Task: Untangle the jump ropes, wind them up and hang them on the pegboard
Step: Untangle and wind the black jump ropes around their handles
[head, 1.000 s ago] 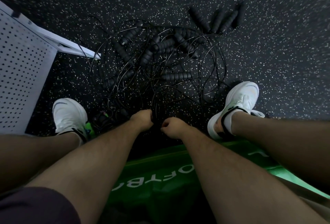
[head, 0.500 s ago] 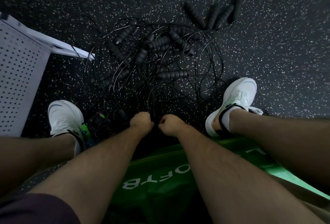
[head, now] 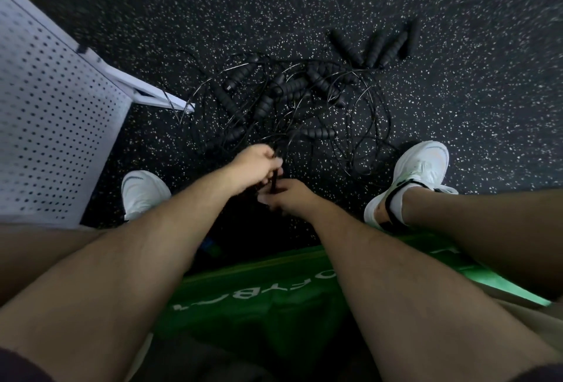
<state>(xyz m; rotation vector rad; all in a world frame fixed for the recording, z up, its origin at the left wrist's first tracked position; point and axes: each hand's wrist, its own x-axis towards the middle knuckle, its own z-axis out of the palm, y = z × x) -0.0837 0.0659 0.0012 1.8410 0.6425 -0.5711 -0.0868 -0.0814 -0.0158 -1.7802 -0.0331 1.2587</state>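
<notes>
A tangle of black jump ropes [head: 292,107] with several ribbed black handles lies on the speckled floor between my feet. Four more handles [head: 377,45] lie fanned out at the far right of the pile. My left hand [head: 254,165] grips thin black cords at the near edge of the tangle. Just below it, my right hand [head: 288,199] curls around a dark handle or cord bundle that stands up between the two hands. The white pegboard [head: 51,125] stands at the left.
My white shoes [head: 143,192] [head: 417,174] frame the pile. A green padded seat [head: 274,299] with white lettering is under me. The pegboard's white foot [head: 152,93] juts toward the ropes. Dark speckled floor stretches beyond the pile.
Both hands have lifted and come together. The left hand rose higher, pulling cords up from the pile's near edge. The view shifted, showing more floor and pegboard.
</notes>
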